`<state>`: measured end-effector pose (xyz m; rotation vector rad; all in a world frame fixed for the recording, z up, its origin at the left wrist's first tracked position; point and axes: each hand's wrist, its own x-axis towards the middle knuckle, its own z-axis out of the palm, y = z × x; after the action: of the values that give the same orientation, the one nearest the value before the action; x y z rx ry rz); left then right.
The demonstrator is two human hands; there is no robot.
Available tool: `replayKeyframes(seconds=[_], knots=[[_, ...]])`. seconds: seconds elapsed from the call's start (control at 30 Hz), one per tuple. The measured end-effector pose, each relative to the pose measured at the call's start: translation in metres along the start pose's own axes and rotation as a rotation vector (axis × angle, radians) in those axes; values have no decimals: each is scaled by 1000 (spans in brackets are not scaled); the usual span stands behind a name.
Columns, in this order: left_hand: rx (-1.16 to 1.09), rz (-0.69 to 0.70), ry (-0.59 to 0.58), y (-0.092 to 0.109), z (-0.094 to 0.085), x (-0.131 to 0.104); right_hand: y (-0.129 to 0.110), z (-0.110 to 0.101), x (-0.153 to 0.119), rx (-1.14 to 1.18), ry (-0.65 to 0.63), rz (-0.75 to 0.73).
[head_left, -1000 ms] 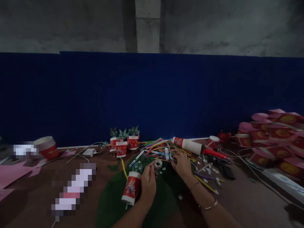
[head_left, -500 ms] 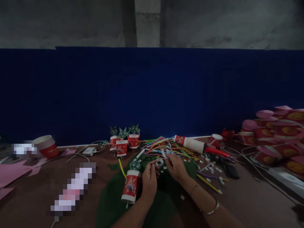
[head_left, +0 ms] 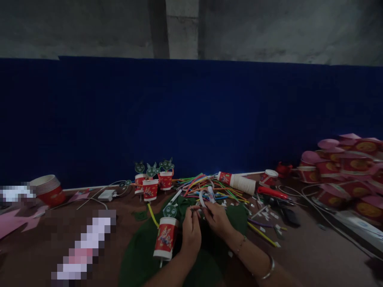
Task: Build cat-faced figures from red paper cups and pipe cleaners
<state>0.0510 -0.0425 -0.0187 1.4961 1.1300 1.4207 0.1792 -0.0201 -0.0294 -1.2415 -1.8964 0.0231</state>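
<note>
My left hand (head_left: 191, 232) is closed in a pinch, its fingertips close to those of my right hand; a small dark piece seems to show there, too hidden to name. My right hand (head_left: 219, 219) grips a roll of white tape (head_left: 202, 197), seen as a pale ring above the fingers. Left of my left hand, a red paper cup (head_left: 165, 238) topped with a green animal-face cutout (head_left: 170, 211) leans slightly on dark green cloth (head_left: 140, 247). A yellow strip (head_left: 153, 215) sticks out from the cup's side.
Several decorated cups (head_left: 150, 189) stand behind, beside a heap of coloured sticks (head_left: 197, 185). A stack of cups (head_left: 243, 184) lies to the right, near a red-handled tool (head_left: 273, 193) and paper scraps. Red and pink cups (head_left: 344, 167) pile up far right; another cup stack (head_left: 49, 191) stands left.
My hands have drawn closer together at the fingertips. The white roll that showed between them is now mostly hidden by my fingers. The view has shifted slightly.
</note>
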Motion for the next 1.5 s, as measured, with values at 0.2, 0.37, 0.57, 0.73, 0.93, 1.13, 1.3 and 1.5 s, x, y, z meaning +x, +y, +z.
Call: replayKeyframes(seconds=[0.2, 0.37, 0.57, 0.73, 0.93, 1.13, 1.3, 1.5], knots=[[1, -15, 21, 3, -1, 1, -5, 0, -3, 36, -22, 27], [-14, 23, -19, 2, 0, 3, -5, -3, -2, 35, -72, 34], [-21, 22, -82, 3, 0, 3, -5, -5, -1, 12, -100, 36], [-8, 9, -81, 1, 0, 2, -3, -3, -4, -3, -107, 11], [2, -5, -59, 3, -1, 2, -2, -4, -3, 9, -54, -23], [7, 38, -58, 0, 0, 3, -3, -6, -1, 44, -15, -62], [12, 32, -39, 1, 0, 3, 1, -2, -4, 42, -17, -75], [15, 2, -31, 4, -2, 3, 0, -2, -3, 25, -8, -75]])
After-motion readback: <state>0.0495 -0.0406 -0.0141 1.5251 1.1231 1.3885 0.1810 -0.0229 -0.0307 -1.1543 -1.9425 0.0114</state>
